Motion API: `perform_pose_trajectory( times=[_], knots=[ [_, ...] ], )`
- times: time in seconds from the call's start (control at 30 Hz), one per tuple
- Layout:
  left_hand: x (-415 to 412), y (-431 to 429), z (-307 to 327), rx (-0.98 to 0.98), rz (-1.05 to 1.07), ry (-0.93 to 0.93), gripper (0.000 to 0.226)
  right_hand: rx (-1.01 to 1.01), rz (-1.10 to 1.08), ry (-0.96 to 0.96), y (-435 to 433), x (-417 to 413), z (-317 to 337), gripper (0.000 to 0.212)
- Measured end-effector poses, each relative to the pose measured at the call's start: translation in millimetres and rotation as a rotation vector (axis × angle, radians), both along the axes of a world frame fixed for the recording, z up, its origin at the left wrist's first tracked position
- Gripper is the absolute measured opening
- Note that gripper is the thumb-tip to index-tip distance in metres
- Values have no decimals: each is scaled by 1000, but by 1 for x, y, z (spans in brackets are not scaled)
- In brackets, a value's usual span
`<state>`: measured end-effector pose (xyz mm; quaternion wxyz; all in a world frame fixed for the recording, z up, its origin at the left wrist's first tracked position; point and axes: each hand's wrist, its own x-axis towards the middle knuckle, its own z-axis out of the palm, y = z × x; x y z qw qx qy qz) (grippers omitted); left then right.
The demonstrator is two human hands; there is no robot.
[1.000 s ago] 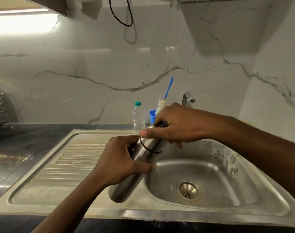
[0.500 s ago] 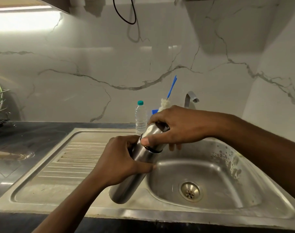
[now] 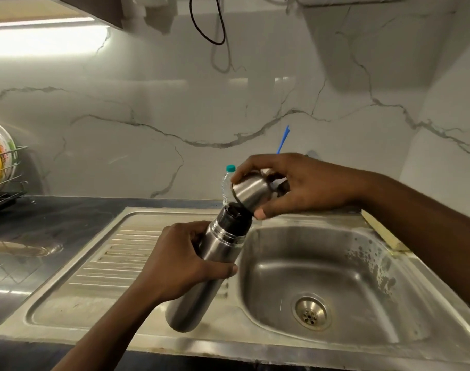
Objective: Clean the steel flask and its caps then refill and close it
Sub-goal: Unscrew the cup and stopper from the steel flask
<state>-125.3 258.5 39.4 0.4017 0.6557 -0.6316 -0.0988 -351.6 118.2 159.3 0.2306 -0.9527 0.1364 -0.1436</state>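
Cap (image 3: 251, 190) sits in right hand (image 3: 306, 183), just above flask (image 3: 220, 246).

Brushed steel flask (image 3: 215, 253); glossy marble wall (image 3: 148, 97); stained steel sink (image 3: 362, 258).

Bare left hand (image 3: 185, 261), right hand (image 3: 303, 188), forearms (image 3: 113, 317)

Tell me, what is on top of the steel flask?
A black inner cap sits on the neck of the steel flask. The right hand holds the steel outer cap just above it. The flask's inside is hidden.
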Motion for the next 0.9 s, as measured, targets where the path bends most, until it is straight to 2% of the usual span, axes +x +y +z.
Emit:
perform_pose_trajectory(
  times=[0.07, 0.17, 0.33, 0.53, 0.77, 0.9],
  knots=[
    [10, 5, 1, -6, 43, 9, 45, 107, -63, -64, -12, 4, -1, 56],
    [25, 14, 0, -11, 113, 24, 43, 177, -178, -55, -31, 21, -17, 55],
    [44, 29, -1, -21, 182, 51, 41, 58, -311, 63, -57, 81, -85, 55],
    [55, 41, -5, -23, 206, 85, 40, 45, -371, 173, -75, 140, -166, 62],
    [56, 44, -8, -18, 204, 81, 42, 56, -446, 230, -85, 166, -201, 62],
    [54, 42, -10, -20, 200, 91, 42, 45, -452, 285, -83, 167, -206, 70]
  ],
)
